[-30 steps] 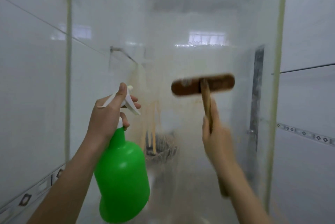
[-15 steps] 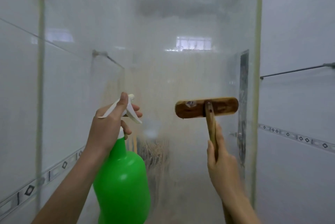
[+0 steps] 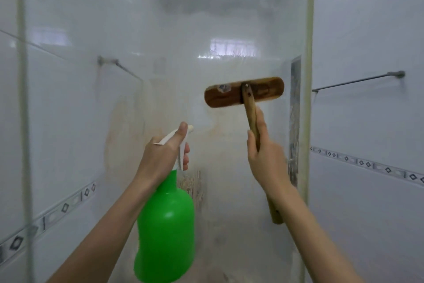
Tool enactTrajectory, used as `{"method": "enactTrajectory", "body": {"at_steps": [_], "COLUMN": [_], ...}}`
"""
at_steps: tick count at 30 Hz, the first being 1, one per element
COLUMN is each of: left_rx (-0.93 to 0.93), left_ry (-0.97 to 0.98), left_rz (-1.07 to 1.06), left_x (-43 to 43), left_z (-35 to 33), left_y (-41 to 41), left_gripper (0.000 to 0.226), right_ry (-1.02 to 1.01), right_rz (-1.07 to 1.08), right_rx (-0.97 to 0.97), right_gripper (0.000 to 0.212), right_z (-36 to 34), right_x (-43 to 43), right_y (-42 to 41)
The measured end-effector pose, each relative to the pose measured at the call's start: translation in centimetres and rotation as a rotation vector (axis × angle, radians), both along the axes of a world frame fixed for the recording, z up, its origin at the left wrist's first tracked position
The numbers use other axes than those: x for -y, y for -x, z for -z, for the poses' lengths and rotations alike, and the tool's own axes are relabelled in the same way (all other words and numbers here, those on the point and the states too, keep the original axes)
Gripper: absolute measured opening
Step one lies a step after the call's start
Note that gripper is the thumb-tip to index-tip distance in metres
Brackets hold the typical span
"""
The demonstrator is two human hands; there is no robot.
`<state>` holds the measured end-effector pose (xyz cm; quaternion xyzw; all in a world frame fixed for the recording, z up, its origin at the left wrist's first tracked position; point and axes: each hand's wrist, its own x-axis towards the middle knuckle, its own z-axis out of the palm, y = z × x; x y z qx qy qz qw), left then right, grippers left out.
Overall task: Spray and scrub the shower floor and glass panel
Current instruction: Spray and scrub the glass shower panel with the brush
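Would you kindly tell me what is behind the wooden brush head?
The hazy glass panel lies directly behind the wooden brush head; its bristles and the patch it covers are hidden.

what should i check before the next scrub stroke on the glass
1. Right hand grips the brush by its handle: ok.
2. Brush head flat against the glass panel: cannot tell.
3. Left hand holds the spray bottle, fingers on the trigger: ok.
4. Nozzle points at the glass: ok.
5. Glass free of stains: not ok, brownish smears show.
6. Liquid left in the bottle: cannot tell, it is opaque.
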<state>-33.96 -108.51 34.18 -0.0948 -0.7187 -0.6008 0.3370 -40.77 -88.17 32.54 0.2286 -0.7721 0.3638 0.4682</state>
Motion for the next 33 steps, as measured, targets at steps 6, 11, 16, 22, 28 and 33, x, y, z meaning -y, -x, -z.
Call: {"method": "enactTrajectory", "body": {"at_steps": [6, 11, 16, 22, 28, 33], "left_rx": [0.068, 0.052, 0.071, 0.031, 0.054, 0.029], "left_ry": [0.001, -0.091, -0.040, -0.137, -0.231, -0.233], "left_rz": [0.087, 0.058, -0.003, -0.040, -0.001, -0.024], "left_x": [-0.1, 1.4, 2.2, 4.7, 6.8, 8.9], "left_z": [1.4, 3.2, 3.5, 4.9, 6.4, 6.7], "left_y": [-0.2, -1.7, -3.1, -4.8, -6.1, -8.1], "left_gripper": [0.067, 0.060, 0.050, 0.043, 0.056, 0.053], "right_ry": [0.034, -0.050, 0.004, -0.038, 0.004, -0.003], "right_rz": [-0.036, -0.025, -0.021, -0.018, -0.038, -0.035], "right_rx": [-0.004, 0.088, 0.019, 0.242, 0.220, 0.335], "right_gripper": [0.059, 0.063, 0.059, 0.065, 0.063, 0.064], "right_z": [-5.8, 5.1, -3.4, 12.3, 8.0, 12.7], "right_x": [0.7, 2.1, 3.3, 4.0, 7.7, 8.7], "right_y": [0.7, -2.4, -0.5, -4.2, -3.7, -5.5]}}
